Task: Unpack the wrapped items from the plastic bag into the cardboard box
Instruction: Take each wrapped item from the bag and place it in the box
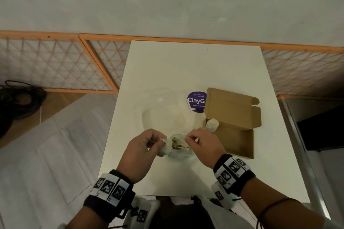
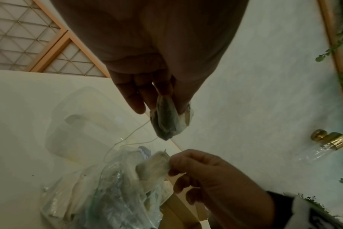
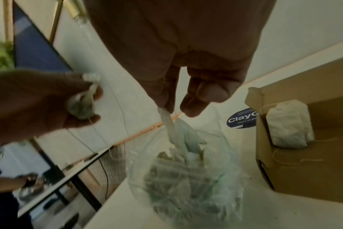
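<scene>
A clear plastic bag with several wrapped items in it lies on the white table between my hands. My left hand pinches one pale wrapped item by its top, just left of the bag. My right hand pinches another white wrapped item that rises out of the bag's mouth. The open cardboard box stands to the right of my right hand. One wrapped item with a thread leans in the box's near left corner.
A round purple sticker is on the table behind the bag, beside the box's raised lid. A faint clear plastic container lies left of the sticker. The table's front edge is close to my wrists. Black cables lie on the floor, far left.
</scene>
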A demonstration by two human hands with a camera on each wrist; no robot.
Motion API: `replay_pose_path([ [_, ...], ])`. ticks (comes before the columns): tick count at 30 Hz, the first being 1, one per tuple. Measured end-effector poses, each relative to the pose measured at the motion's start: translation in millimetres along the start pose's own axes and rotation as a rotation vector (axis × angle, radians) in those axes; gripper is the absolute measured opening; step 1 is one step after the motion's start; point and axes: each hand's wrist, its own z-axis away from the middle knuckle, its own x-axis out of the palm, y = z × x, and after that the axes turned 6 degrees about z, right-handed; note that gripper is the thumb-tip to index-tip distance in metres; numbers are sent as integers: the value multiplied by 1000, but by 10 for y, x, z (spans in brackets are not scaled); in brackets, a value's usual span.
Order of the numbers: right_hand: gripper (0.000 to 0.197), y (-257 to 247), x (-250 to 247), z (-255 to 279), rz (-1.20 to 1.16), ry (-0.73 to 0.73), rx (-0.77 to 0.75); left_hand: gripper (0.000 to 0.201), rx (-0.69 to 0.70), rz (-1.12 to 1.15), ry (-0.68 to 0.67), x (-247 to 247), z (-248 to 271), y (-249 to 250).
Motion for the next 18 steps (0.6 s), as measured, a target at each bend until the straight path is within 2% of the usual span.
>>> replay_pose_path([
  [5, 20, -77, -316, 108, -196, 54, -35, 16, -22, -38, -54, 94, -98, 9],
  [8, 20, -146, -513, 175, -287, 73, -73, 22, 20, -68, -117, 130, -120, 93],
  [13, 23, -266, -862, 275, -375, 52, -145, 25, 109, 27, -216, 180, -193, 332],
  [18, 22, -349, -1088, 350, -457, 30, -193, 15, 169, 154, -311, 229, -256, 562],
])
